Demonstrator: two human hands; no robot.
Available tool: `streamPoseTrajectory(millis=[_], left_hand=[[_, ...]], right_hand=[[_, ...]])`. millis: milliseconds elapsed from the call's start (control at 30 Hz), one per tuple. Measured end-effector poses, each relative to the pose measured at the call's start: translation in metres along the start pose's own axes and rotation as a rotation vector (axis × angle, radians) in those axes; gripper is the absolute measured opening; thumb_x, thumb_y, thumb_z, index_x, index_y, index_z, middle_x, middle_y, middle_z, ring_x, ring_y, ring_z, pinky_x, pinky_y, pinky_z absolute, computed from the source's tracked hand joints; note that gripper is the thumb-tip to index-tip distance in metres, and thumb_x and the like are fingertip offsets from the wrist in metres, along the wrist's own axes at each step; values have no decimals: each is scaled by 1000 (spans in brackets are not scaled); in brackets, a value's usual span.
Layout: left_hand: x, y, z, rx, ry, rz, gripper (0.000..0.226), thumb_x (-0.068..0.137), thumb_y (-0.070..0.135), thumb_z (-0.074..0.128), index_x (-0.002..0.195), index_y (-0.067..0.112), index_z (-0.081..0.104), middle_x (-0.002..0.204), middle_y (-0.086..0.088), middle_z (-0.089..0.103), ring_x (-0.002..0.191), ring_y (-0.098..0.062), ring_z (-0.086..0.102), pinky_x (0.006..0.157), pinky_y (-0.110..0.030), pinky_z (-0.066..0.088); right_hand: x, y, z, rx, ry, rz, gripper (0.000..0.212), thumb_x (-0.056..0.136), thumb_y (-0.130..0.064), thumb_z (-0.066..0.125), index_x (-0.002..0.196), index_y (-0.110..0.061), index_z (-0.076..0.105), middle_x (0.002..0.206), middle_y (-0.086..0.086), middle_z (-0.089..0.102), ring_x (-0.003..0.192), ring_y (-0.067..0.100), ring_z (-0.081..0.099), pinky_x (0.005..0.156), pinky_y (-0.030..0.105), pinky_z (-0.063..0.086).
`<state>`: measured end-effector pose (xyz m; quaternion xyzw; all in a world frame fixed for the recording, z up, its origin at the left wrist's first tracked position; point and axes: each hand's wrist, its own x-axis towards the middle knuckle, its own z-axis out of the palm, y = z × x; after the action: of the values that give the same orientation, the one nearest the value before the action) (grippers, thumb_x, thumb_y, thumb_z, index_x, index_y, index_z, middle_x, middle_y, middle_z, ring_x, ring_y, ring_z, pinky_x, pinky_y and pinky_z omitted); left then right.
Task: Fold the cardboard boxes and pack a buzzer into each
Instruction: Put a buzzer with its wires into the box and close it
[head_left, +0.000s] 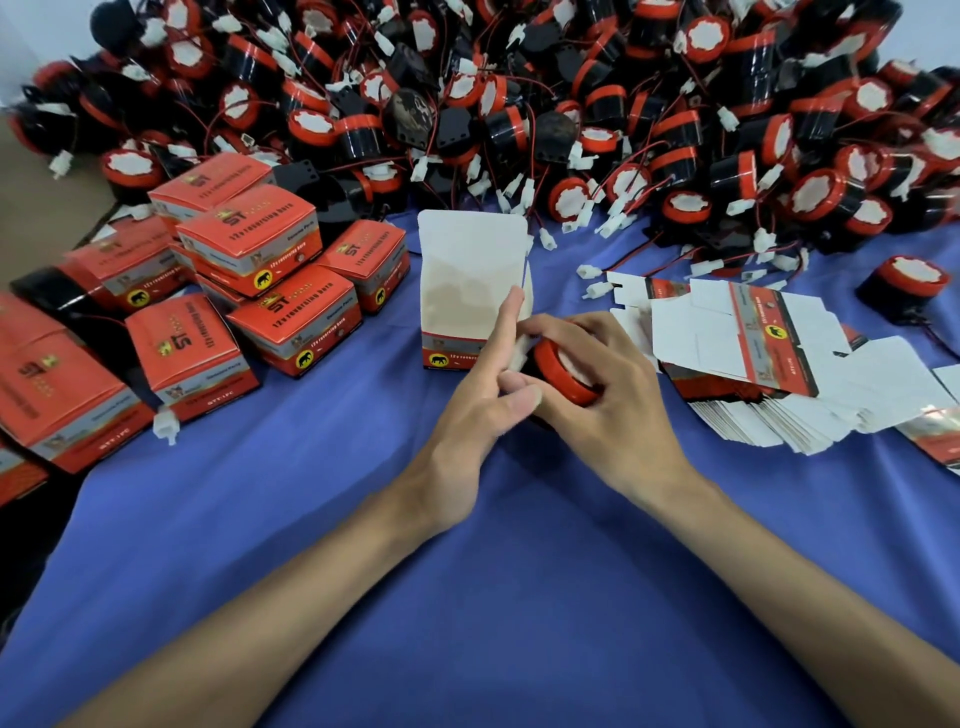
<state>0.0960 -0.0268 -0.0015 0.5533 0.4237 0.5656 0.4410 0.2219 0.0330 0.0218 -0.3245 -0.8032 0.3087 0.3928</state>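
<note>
An opened cardboard box (470, 291) stands on the blue cloth at centre, its white lid flap raised. Just right of it, my right hand (597, 384) grips a buzzer (563, 371) with a red rim and black body, fingers curled over its top. My left hand (483, 395) is against the buzzer's left side, thumb on it and index finger stretched up along the box's edge. A white connector piece shows between my fingers; how the left hand holds it is unclear.
A huge pile of loose buzzers (519, 104) with red wires fills the back. Closed orange boxes (249, 260) are stacked at the left. Flat unfolded box blanks (769, 364) lie in a stack at the right, one buzzer (904, 291) beyond them.
</note>
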Motion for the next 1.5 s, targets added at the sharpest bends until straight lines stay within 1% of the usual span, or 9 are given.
streamPoseTrajectory(millis=[133, 233, 533, 633, 867, 967, 1067, 1200, 1500], left_hand=[[-3, 2, 2, 94, 42, 18, 80, 87, 33, 48, 155, 20, 7, 159, 15, 20, 147, -5, 16, 121, -42, 18], [-4, 1, 3, 116, -25, 5, 83, 88, 36, 46, 155, 18, 0, 154, 25, 26, 147, -4, 11, 122, -43, 14], [-2, 28, 4, -390, -72, -90, 89, 87, 45, 54, 152, 4, 11, 159, -5, 21, 146, -14, 23, 121, -34, 18], [6, 42, 3, -126, 1, -68, 59, 97, 27, 28, 151, 7, 15, 157, 0, 25, 145, -12, 26, 116, -30, 29], [21, 32, -43, 728, 628, 644, 44, 88, 28, 50, 123, 2, 51, 132, -16, 42, 125, -29, 42, 102, -43, 41], [38, 24, -57, 615, 554, 441, 46, 81, 30, 62, 124, 26, 44, 139, -23, 33, 135, -34, 32, 110, -50, 33], [47, 15, -61, 334, 333, 208, 56, 79, 4, 66, 122, 37, 57, 119, 3, 63, 116, -16, 56, 100, -38, 46], [53, 4, -67, 420, 359, 148, 47, 80, -11, 64, 120, 9, 47, 108, -3, 60, 99, 0, 59, 87, -22, 49], [44, 7, -66, 359, 239, 128, 41, 72, 6, 62, 85, 21, 27, 83, 0, 39, 72, -5, 40, 66, -18, 38]], right_hand=[[1, 0, -2, 11, 29, -24, 37, 77, -36, 68, 113, -26, 66, 98, 2, 57, 91, -7, 50, 80, 2, 35], [1, 1, -5, 48, -5, -21, 42, 72, -51, 68, 110, -36, 61, 98, -3, 54, 91, -6, 50, 81, 4, 36], [4, 2, -4, -18, 74, -86, 47, 68, -40, 77, 112, -29, 64, 98, 1, 55, 89, -10, 49, 83, 4, 36], [7, -6, -7, 16, 105, -91, 52, 68, -35, 77, 117, -20, 65, 98, 4, 56, 89, -4, 50, 84, 5, 36], [44, -47, -23, 83, 3, -216, 41, 75, -35, 75, 112, -29, 60, 103, 8, 59, 93, 9, 55, 85, 16, 42], [75, -61, -13, -17, -129, -266, 43, 74, -40, 76, 114, -28, 64, 99, -5, 61, 95, 7, 52, 83, 9, 37], [101, -60, 7, -292, -258, -287, 42, 75, -43, 75, 114, -29, 65, 91, -4, 56, 91, 7, 46, 82, 20, 39], [112, -42, 18, -325, -347, -224, 44, 77, -44, 74, 115, -26, 65, 98, -4, 63, 88, 6, 48, 85, 24, 43], [102, -25, 18, -679, -302, -278, 54, 82, -49, 60, 132, -31, 52, 124, -1, 51, 116, 24, 48, 80, 35, 43]])
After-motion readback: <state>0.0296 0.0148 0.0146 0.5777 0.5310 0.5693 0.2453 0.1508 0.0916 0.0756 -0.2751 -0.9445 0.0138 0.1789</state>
